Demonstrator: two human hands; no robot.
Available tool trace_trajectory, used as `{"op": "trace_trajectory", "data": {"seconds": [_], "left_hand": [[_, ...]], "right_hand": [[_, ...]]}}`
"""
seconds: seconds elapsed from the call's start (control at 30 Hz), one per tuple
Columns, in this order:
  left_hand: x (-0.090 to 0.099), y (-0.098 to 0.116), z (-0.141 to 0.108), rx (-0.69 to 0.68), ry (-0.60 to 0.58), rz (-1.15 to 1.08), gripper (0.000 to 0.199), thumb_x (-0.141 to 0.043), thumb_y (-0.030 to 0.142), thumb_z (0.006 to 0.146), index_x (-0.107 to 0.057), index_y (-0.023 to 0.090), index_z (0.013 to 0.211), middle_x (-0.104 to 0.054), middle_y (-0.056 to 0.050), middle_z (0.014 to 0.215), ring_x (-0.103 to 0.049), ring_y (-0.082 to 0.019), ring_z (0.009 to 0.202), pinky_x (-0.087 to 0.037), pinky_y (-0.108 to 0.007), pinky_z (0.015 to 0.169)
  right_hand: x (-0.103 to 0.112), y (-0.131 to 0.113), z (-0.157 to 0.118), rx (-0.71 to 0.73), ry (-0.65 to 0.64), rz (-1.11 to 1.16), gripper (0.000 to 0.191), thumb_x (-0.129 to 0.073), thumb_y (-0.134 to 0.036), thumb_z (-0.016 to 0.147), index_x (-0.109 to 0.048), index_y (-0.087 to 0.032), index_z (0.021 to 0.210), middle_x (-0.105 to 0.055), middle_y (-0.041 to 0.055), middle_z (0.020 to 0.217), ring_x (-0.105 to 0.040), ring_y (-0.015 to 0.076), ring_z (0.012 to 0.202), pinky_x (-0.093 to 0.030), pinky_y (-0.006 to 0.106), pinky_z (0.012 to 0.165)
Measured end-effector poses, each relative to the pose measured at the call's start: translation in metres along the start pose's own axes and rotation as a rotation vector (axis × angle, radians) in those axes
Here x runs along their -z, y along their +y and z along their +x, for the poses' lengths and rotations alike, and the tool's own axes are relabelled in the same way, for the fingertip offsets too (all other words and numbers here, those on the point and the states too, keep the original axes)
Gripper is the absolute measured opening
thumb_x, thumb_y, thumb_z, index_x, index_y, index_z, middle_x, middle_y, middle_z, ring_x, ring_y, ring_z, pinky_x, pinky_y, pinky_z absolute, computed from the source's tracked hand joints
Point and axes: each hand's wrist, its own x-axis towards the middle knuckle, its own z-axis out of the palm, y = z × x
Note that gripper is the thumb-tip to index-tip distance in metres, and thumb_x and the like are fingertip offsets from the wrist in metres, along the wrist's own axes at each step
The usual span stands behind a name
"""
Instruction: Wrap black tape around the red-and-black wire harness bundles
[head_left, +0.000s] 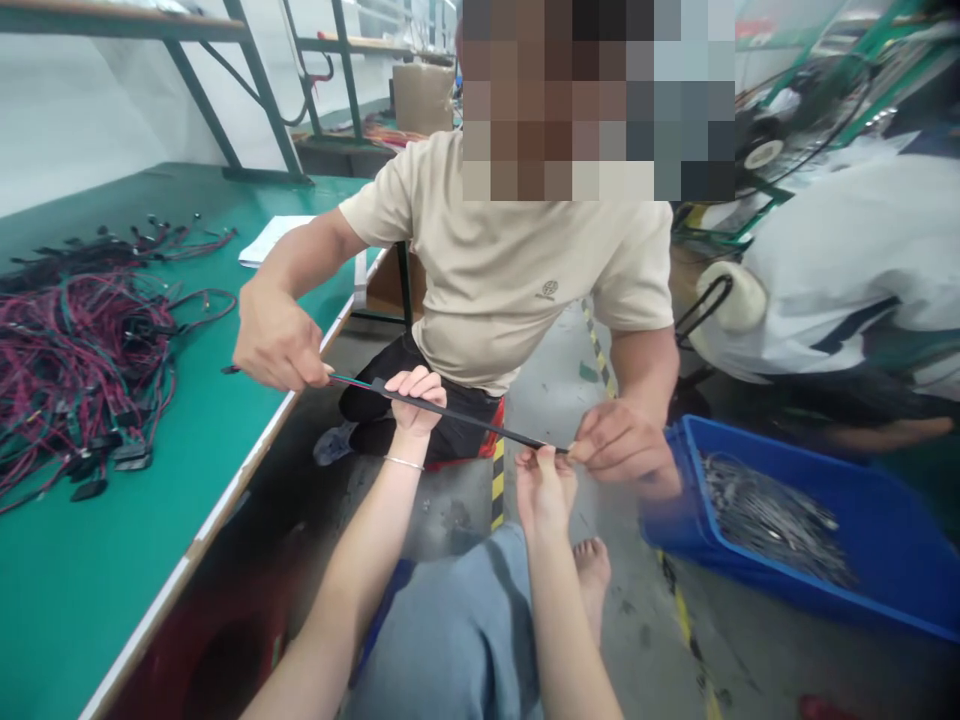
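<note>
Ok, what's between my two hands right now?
In the head view, a black strip runs from your left hand toward your right hand.

left hand [415,400]: farther of the two, left of centre, palm down, fingers [424,385] curled and closed | left forearm [352,565]: rises from near bottom left, slanting right | right hand [544,492]: nearer, right of centre, fingertips [530,458] pinched together | right forearm [574,640]: rises almost straight from near | hands: well apart
</note>
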Motion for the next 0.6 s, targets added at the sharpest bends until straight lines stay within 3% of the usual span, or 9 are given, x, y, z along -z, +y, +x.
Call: {"op": "trace_trajectory", "data": {"seconds": [0.07, 0.17, 0.27, 0.33, 0.47, 0.6], "left_hand": [[-0.003, 0.009, -0.013, 0.047, 0.026, 0.025, 0.024, -0.052, 0.03, 0.078, -0.058, 0.023, 0.056, -0.044, 0.004, 0.055, -0.042, -0.003, 0.049, -0.037, -0.016, 0.05], [0.002, 0.024, -0.039, 0.062, 0.263, 0.194, 0.009, -0.057, 0.018, 0.075, -0.059, 0.02, 0.066, -0.052, 0.003, 0.062, -0.051, -0.005, 0.059, -0.044, -0.019, 0.063], [0.007, 0.033, -0.067, -0.047, 0.514, 0.484, 0.007, -0.062, 0.021, 0.07, -0.056, 0.017, 0.069, -0.055, 0.003, 0.061, -0.053, -0.006, 0.061, -0.047, -0.025, 0.068], [0.004, 0.036, -0.081, -0.151, 0.588, 0.677, 0.017, -0.063, 0.03, 0.067, -0.052, 0.017, 0.067, -0.052, 0.005, 0.057, -0.051, -0.006, 0.058, -0.047, -0.027, 0.066], [-0.017, 0.042, -0.096, -0.266, 0.634, 0.828, 0.024, -0.06, 0.038, 0.067, -0.047, 0.017, 0.064, -0.047, 0.007, 0.05, -0.048, -0.006, 0.053, -0.048, -0.026, 0.062], [-0.034, 0.049, -0.1, -0.142, 0.497, 0.727, 0.025, -0.062, 0.036, 0.066, -0.046, 0.017, 0.064, -0.05, 0.007, 0.051, -0.05, -0.004, 0.051, -0.048, -0.023, 0.062]], "right_hand": [[0.0, 0.002, -0.003, 0.019, 0.05, -0.029, 0.043, -0.079, -0.031, 0.042, -0.042, -0.014, 0.058, -0.053, -0.0068, 0.05, -0.049, 0.0039, 0.046, -0.043, 0.017, 0.049], [0.002, 0.01, -0.014, -0.008, 0.149, -0.072, 0.04, -0.077, -0.033, 0.046, -0.044, -0.014, 0.059, -0.054, -0.0052, 0.047, -0.05, 0.0042, 0.045, -0.042, 0.015, 0.047], [0.005, 0.018, -0.031, -0.099, 0.231, -0.096, 0.04, -0.076, -0.034, 0.047, -0.044, -0.014, 0.059, -0.053, -0.0046, 0.045, -0.05, 0.0044, 0.044, -0.042, 0.014, 0.044], [0.006, 0.016, -0.043, -0.153, 0.256, -0.109, 0.04, -0.076, -0.034, 0.046, -0.045, -0.013, 0.061, -0.054, -0.004, 0.046, -0.048, 0.0038, 0.042, -0.04, 0.014, 0.041], [0.0, -0.001, -0.064, -0.168, 0.23, -0.121, 0.04, -0.076, -0.032, 0.046, -0.043, -0.014, 0.058, -0.053, -0.0045, 0.046, -0.048, 0.0028, 0.042, -0.04, 0.012, 0.04], [-0.004, -0.02, -0.079, -0.141, 0.208, -0.12, 0.039, -0.075, -0.032, 0.049, -0.04, -0.015, 0.058, -0.052, -0.0063, 0.048, -0.049, 0.0026, 0.044, -0.042, 0.011, 0.042]]}}
